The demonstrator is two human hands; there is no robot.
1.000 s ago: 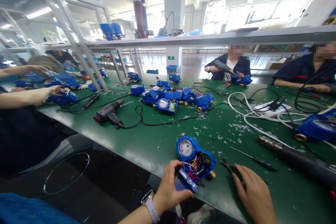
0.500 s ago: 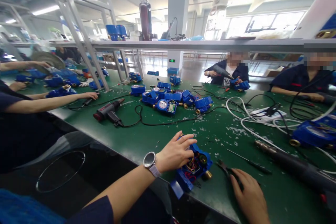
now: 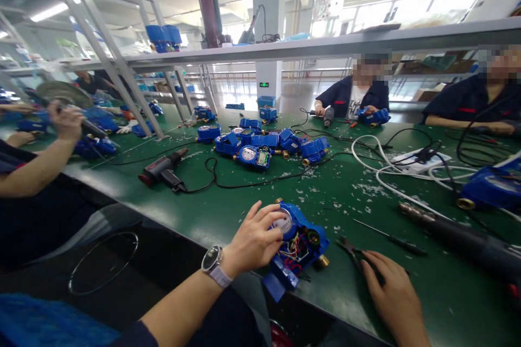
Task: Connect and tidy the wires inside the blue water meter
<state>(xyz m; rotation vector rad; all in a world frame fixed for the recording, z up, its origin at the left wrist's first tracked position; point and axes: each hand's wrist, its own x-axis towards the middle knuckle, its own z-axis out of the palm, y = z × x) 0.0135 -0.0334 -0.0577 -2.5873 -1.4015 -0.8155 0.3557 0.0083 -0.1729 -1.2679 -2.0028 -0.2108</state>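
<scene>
A blue water meter (image 3: 303, 236) lies near the table's front edge, its housing open on coloured wires, its round dial (image 3: 284, 222) facing up. A blue flap hangs at its near side, and a brass fitting (image 3: 323, 262) sticks out on the right. My left hand (image 3: 254, 238), fingers apart and stretched, touches the meter's left side by the dial. To the right, my right hand (image 3: 393, 293) is closed around the handles of black cutting pliers (image 3: 352, 252), which lie on the table, jaws pointing away from me. The right thumb and forefinger show; the other fingers are partly hidden.
Behind the pliers lies a thin screwdriver (image 3: 391, 237), with a black hot-air tool (image 3: 456, 244) further right. A heat gun (image 3: 163, 171) rests at left, its cable crossing the table. Several blue meters (image 3: 254, 156) cluster mid-table. Co-workers (image 3: 358, 92) sit across and at left.
My left hand has slid left, uncovering the dial. My right hand stays on the pliers. At left a co-worker's hand has lifted a tool; across, another co-worker's heat gun has been lowered.
</scene>
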